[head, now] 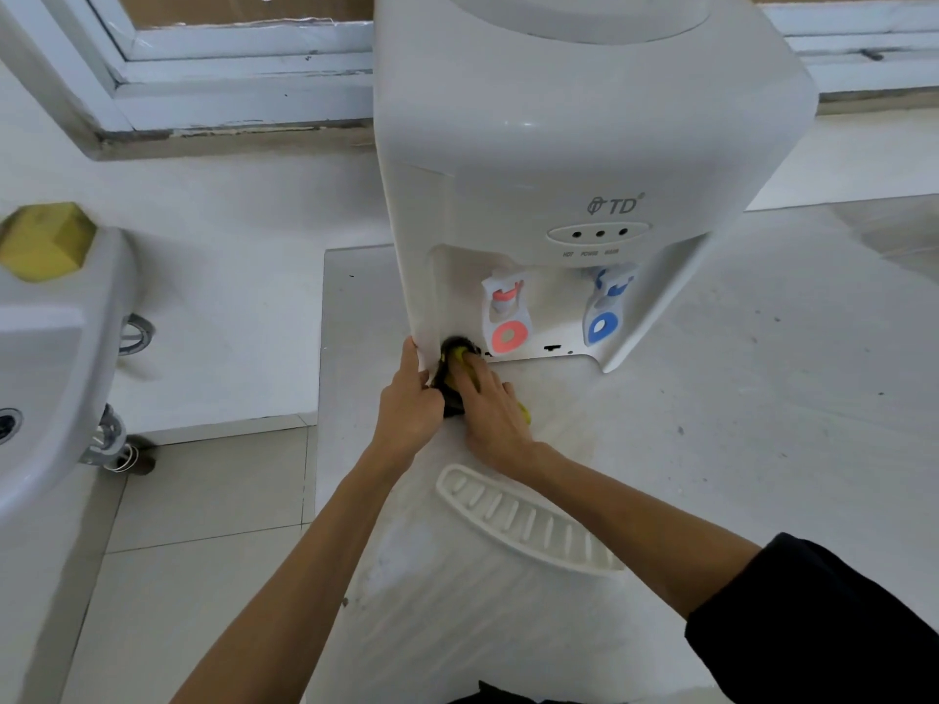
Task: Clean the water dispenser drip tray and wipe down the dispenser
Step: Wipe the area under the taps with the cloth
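A white tabletop water dispenser [559, 144] stands on a white counter [737, 398], with a red tap [505, 317] and a blue tap [607, 309] in its recess. My right hand [495, 409] presses a yellow and black sponge [457, 360] against the lower left corner of the recess. My left hand [409, 403] rests against the dispenser's left front edge, fingers straight, beside the sponge. The white slotted drip tray [523, 520] lies off the dispenser on the counter, close to me, partly under my right forearm.
A white washbasin [51, 337] with a yellow object [45, 241] on its rim stands at the left. A tiled floor [193, 551] lies between basin and counter. A window frame [228, 68] runs behind the dispenser.
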